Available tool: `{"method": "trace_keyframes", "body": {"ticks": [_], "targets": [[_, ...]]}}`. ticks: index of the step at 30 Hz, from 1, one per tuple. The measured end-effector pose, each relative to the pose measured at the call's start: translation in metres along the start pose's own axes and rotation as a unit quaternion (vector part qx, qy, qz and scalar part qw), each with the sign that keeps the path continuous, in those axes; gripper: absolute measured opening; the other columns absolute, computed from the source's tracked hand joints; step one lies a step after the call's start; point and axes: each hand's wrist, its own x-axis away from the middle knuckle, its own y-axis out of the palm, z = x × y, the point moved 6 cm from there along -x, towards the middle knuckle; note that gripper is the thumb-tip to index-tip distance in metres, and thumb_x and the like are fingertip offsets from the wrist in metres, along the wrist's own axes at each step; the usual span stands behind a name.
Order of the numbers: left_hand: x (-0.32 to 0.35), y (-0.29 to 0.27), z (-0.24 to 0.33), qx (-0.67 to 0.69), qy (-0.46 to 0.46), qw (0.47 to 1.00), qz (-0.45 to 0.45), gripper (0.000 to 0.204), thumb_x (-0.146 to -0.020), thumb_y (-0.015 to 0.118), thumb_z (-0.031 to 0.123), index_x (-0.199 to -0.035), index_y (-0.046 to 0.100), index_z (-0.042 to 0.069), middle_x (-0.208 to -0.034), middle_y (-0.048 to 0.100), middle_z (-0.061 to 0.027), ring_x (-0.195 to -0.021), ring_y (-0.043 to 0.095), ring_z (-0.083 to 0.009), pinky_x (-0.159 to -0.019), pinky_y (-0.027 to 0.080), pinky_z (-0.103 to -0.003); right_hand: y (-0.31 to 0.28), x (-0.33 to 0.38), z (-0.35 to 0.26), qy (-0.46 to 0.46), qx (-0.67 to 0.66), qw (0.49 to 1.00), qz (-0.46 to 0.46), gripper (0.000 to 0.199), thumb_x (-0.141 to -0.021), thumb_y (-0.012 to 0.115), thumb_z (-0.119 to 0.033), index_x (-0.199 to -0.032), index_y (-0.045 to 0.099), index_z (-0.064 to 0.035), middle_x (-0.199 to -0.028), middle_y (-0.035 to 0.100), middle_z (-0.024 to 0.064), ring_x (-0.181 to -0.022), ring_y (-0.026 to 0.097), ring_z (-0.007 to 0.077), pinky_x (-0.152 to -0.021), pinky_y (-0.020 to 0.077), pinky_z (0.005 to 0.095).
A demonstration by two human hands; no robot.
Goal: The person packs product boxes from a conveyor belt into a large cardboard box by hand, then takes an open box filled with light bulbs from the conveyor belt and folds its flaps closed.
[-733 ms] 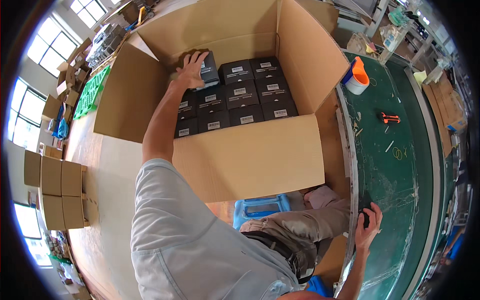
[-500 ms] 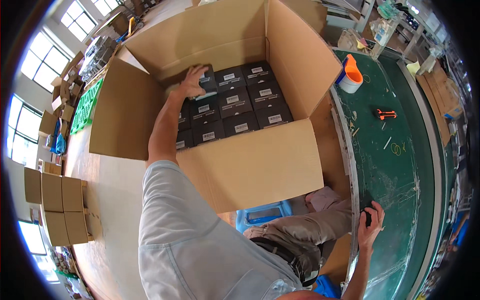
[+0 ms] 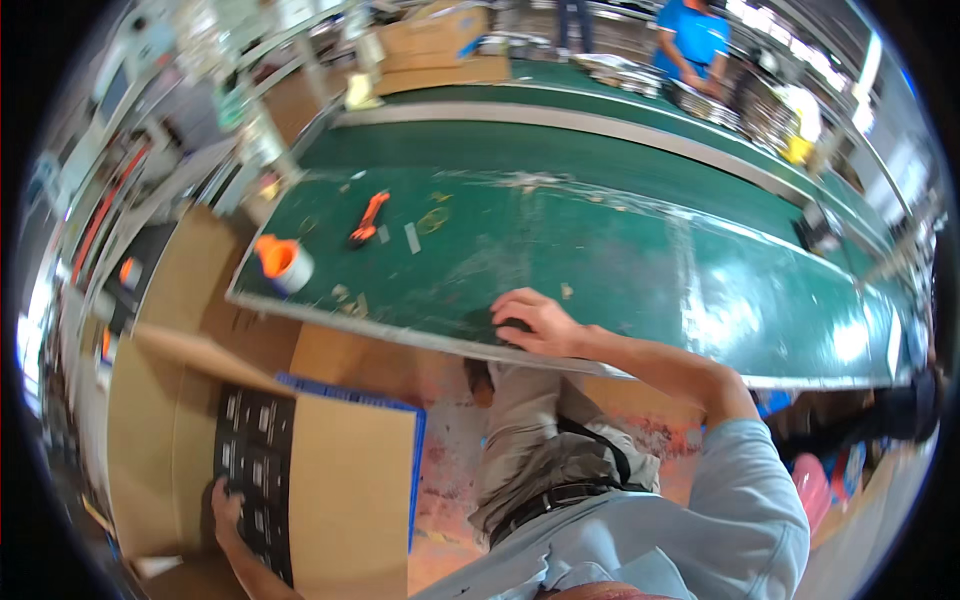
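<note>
Left hand (image 3: 228, 508) inside an open carton (image 3: 345, 490), right hand (image 3: 540, 325) on the green table (image 3: 620, 270).
The left fingers are at the rows of black boxes (image 3: 250, 437) packed in the carton; whether that grip is closed on one, I cannot tell. The right grip is curled round a small black object (image 3: 515, 325) near the table's edge. An orange tool (image 3: 371, 215) and an orange-and-white container (image 3: 288, 268) are on the table, farther left.

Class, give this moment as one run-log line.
LEFT HAND: at black labelled boxes inside open cardboard carton, contact unclear | RIGHT HAND: fingers around small black object, green workbench | NEARBY: orange-and-black hand tool
</note>
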Motion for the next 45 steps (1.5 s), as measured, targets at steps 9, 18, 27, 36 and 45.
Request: {"method": "trace_keyframes", "body": {"ticks": [9, 18, 27, 36, 45], "targets": [[0.114, -0.072, 0.342, 0.126, 0.112, 0.953, 0.251, 0.021, -0.095, 0.069, 0.006, -0.115, 0.077, 0.006, -0.113, 0.077, -0.0122, -0.100, 0.072, -0.0233, -0.094, 0.056, -0.036, -0.005, 0.010, 0.073, 0.181, -0.156, 0.967, 0.086, 0.017, -0.095, 0.075, -0.014, -0.111, 0.073, -0.0077, -0.102, 0.070, 0.0055, -0.090, 0.067, 0.0153, -0.081, 0.0561, 0.0305], [0.295, 0.036, 0.632, 0.241, 0.672, 0.670, 0.204, 0.022, -0.072, 0.073, 0.005, -0.093, 0.068, 0.012, -0.095, 0.064, -0.0006, -0.088, 0.067, -0.0206, -0.076, 0.057, -0.038, 0.008, 0.006, 0.060, 0.145, -0.284, 0.947, 0.039, 0.012, -0.106, 0.064, -0.012, -0.114, 0.066, -0.0018, -0.097, 0.065, 0.0005, -0.084, 0.060, 0.0076, -0.074, 0.0499, 0.0232], [0.283, 0.137, 0.720, 0.369, 0.579, 0.719, 0.113, 0.025, -0.081, 0.076, 0.003, -0.105, 0.072, 0.008, -0.110, 0.071, -0.0085, -0.109, 0.069, -0.0286, -0.094, 0.055, -0.041, -0.014, 0.003, 0.045, 0.153, -0.267, 0.949, 0.063, 0.024, -0.089, 0.064, -0.005, -0.112, 0.069, -0.0010, -0.102, 0.072, 0.0054, -0.097, 0.066, 0.0137, -0.087, 0.0547, 0.0304], [0.276, 0.217, 0.726, 0.276, 0.542, 0.780, 0.148, 0.053, -0.078, 0.079, 0.010, -0.128, 0.065, 0.002, -0.133, 0.064, -0.0160, -0.124, 0.059, -0.0403, -0.105, 0.046, -0.052, -0.028, 0.014, 0.058, 0.150, -0.188, 0.962, 0.126, 0.030, -0.083, 0.062, 0.005, -0.111, 0.070, -0.0008, -0.091, 0.072, 0.0093, -0.079, 0.068, 0.0148, -0.071, 0.0554, 0.0306], [0.279, 0.226, 0.722, 0.260, 0.537, 0.784, 0.172, 0.051, -0.078, 0.078, 0.012, -0.125, 0.064, 0.000, -0.129, 0.065, -0.0171, -0.121, 0.061, -0.0403, -0.104, 0.045, -0.052, -0.030, 0.011, 0.046, 0.126, -0.199, 0.965, 0.112, 0.029, -0.081, 0.062, 0.008, -0.109, 0.069, 0.0015, -0.097, 0.071, 0.0140, -0.086, 0.070, 0.0237, -0.075, 0.0565, 0.0354]]}}
